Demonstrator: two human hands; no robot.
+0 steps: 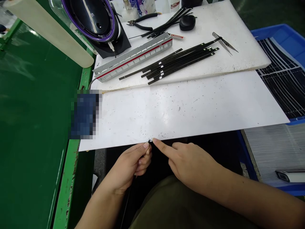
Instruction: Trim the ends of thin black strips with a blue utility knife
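At the front edge of the white board (166, 111), my left hand (135, 159) is closed in a pinch. A small dark piece (150, 141) sticks out between its thumb and forefinger; its kind is too small to make out. My right hand (188, 159) has its forefinger stretched out, the tip beside that piece at the board's edge. Its other fingers are curled and partly hidden, and I see nothing held in them. Tiny dark scraps lie scattered on the board just beyond both hands. Farther back, several thin black strips (183, 62) lie on a white foam slab (238, 63).
Tweezers (225, 44), cutting pliers (143, 24), a black earbud case (187, 23) and a grey rail with a red line (135, 58) lie on the slab. A purple-rimmed fan (95, 19) stands back left. Blue bins (281, 31) hold more strips at right.
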